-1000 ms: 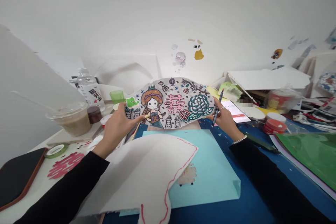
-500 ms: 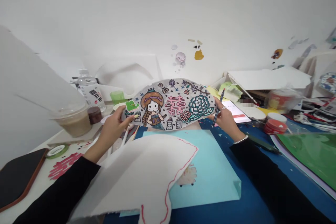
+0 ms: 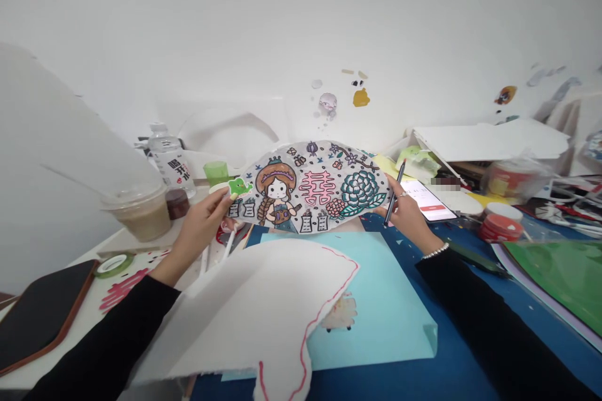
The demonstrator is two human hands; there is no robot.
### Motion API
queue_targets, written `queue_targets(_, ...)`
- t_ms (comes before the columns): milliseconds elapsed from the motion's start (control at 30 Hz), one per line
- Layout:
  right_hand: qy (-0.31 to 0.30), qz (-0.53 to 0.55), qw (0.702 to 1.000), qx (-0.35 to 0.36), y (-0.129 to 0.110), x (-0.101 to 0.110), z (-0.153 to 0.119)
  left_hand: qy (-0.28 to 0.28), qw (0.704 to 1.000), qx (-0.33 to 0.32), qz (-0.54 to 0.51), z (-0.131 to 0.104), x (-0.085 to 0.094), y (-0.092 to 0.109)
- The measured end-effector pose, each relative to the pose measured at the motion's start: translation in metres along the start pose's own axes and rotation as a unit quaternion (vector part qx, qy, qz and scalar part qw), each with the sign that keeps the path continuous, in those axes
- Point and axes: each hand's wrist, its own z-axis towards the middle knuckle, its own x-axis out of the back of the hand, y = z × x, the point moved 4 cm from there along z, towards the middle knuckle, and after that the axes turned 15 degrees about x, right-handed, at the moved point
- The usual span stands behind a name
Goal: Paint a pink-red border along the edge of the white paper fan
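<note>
A fan-shaped paper drawing (image 3: 316, 191) with a braided figure, a pink character and a teal flower is held up between my two hands. My left hand (image 3: 204, 222) pinches its left end, with the thumb near a green sticker (image 3: 239, 185). The right end is gripped by my right hand (image 3: 408, 216), which also has a dark pen (image 3: 394, 194) between its fingers. Below the drawing, a torn white sheet (image 3: 254, 301) edged with a red line overlaps a light blue sheet (image 3: 376, 301).
On the left are a plastic cup (image 3: 143, 213), a bottle (image 3: 172, 163), green tape (image 3: 113, 264), a red paper cutout (image 3: 123, 290) and a black tablet-like object (image 3: 42, 313). On the right lie a phone (image 3: 430, 200), red-lidded jars (image 3: 501, 225) and a green sheet (image 3: 559, 276).
My left fingers have shifted on the drawing's left end, uncovering more of its lower corner. The whole view has slid slightly, so most things appear a little farther right.
</note>
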Motion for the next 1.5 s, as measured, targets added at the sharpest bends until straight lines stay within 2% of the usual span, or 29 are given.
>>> queue_targets(300,-0.001,0.02,1.0,-0.002,-0.002,0.0,0.0,0.033,0.999,0.013,0.003,0.003,0.002,-0.003)
queue_targets(533,0.003,0.033,0.999,0.0,-0.002,0.0,0.0,0.009,1.0,0.008,-0.006,0.001,0.001,0.0)
queue_targets(900,-0.005,0.037,0.999,-0.01,-0.002,0.0,0.001,0.016,1.0,0.007,0.012,-0.001,0.001,0.003)
queue_targets(1233,-0.002,0.031,1.0,0.0,-0.002,0.0,0.0,0.082,0.994,-0.015,0.067,-0.004,0.001,0.008)
queue_targets(1500,-0.004,0.031,1.0,0.0,-0.001,0.0,0.0,0.084,0.995,-0.038,0.043,-0.002,-0.001,0.009)
